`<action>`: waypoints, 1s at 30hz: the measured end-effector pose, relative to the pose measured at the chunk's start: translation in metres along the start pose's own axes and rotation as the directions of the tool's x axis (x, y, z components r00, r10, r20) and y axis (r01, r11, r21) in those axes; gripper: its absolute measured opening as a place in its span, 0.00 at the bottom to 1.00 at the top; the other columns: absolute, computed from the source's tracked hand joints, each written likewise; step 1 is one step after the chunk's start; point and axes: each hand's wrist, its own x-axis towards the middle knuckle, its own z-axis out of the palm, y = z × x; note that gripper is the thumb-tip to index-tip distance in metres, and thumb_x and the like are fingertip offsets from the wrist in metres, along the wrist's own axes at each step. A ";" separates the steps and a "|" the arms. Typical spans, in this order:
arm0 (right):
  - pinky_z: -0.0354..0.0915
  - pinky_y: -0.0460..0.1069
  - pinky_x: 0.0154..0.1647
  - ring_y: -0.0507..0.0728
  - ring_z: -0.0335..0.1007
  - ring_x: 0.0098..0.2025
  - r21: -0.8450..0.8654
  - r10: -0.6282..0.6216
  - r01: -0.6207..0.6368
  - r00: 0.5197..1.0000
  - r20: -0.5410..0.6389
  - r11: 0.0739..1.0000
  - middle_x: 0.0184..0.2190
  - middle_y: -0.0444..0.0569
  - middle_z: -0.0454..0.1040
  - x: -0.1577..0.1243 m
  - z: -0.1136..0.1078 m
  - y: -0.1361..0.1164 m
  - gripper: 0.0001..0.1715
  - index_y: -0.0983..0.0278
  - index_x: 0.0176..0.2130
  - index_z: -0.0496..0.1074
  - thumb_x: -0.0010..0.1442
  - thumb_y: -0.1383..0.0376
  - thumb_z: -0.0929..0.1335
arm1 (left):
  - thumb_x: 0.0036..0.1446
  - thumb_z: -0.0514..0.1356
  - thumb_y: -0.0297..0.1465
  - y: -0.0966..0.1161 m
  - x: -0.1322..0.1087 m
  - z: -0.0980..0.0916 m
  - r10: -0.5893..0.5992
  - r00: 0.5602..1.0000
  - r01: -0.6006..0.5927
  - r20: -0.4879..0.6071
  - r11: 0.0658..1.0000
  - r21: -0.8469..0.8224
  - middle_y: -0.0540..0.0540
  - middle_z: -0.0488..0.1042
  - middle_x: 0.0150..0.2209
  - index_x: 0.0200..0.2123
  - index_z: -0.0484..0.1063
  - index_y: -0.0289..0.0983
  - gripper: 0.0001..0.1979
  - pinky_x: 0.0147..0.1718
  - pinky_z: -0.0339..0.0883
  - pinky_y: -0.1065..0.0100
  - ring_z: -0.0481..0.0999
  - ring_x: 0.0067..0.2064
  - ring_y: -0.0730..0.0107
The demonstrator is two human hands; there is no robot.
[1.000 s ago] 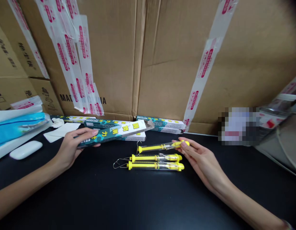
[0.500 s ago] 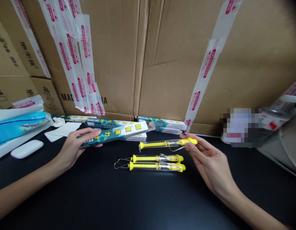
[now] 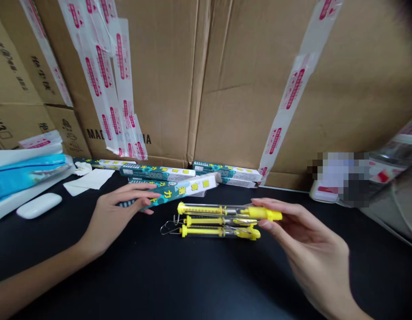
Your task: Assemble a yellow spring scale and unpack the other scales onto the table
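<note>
My right hand [image 3: 306, 249] pinches the yellow end of a clear tube spring scale [image 3: 222, 210] and holds it level, just above the black table. Two more yellow spring scales [image 3: 219, 226] lie side by side on the table right beneath it, wire hooks pointing left. My left hand [image 3: 115, 215] grips a long teal and white carton [image 3: 182, 190] by its left end, its open right end raised a little toward the held scale.
More teal cartons [image 3: 159, 172] lie in a row along the foot of large taped cardboard boxes [image 3: 226, 80]. A white mouse [image 3: 39, 205], white paper [image 3: 89, 180] and blue packets [image 3: 22, 178] sit at the left. A white container [image 3: 326, 189] stands right.
My right hand has lifted the spring scale off the table and brought it toward me, above the other two. The carton in my left hand has shifted right and lower.
</note>
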 end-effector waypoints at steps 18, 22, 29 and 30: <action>0.79 0.43 0.39 0.56 0.82 0.40 0.061 0.042 -0.042 0.999 0.005 0.997 0.41 0.46 0.84 -0.006 0.007 -0.006 0.09 0.55 0.39 0.82 0.55 0.62 0.78 | 0.58 0.66 0.38 0.005 -0.008 0.006 0.241 0.969 -0.246 0.049 0.943 0.223 0.50 0.81 0.48 0.30 0.83 0.46 0.07 0.56 0.69 0.58 0.80 0.48 0.59; 0.79 0.45 0.43 0.57 0.81 0.42 -0.011 -0.102 0.103 0.994 0.026 0.995 0.41 0.47 0.83 -0.008 0.006 -0.006 0.09 0.55 0.39 0.82 0.56 0.65 0.77 | 0.58 0.66 0.41 0.000 -0.005 0.004 0.214 0.975 -0.220 0.052 0.939 0.263 0.49 0.81 0.49 0.32 0.83 0.45 0.08 0.57 0.68 0.55 0.80 0.49 0.58; 0.78 0.45 0.45 0.56 0.80 0.44 -0.039 -0.242 0.248 0.962 0.125 0.968 0.41 0.45 0.82 -0.015 0.006 -0.013 0.15 0.54 0.42 0.80 0.56 0.71 0.76 | 0.52 0.70 0.45 -0.006 -0.006 0.002 0.416 0.900 -0.437 0.132 0.863 0.253 0.48 0.80 0.50 0.36 0.83 0.46 0.12 0.51 0.74 0.60 0.81 0.50 0.58; 0.77 0.44 0.46 0.55 0.80 0.45 -0.041 -0.251 0.258 0.959 0.135 0.965 0.41 0.45 0.82 -0.016 0.006 -0.015 0.15 0.54 0.42 0.80 0.56 0.71 0.76 | 0.51 0.71 0.44 -0.005 -0.007 0.003 0.442 0.887 -0.462 0.134 0.847 0.263 0.48 0.80 0.50 0.36 0.83 0.46 0.12 0.49 0.75 0.62 0.81 0.49 0.58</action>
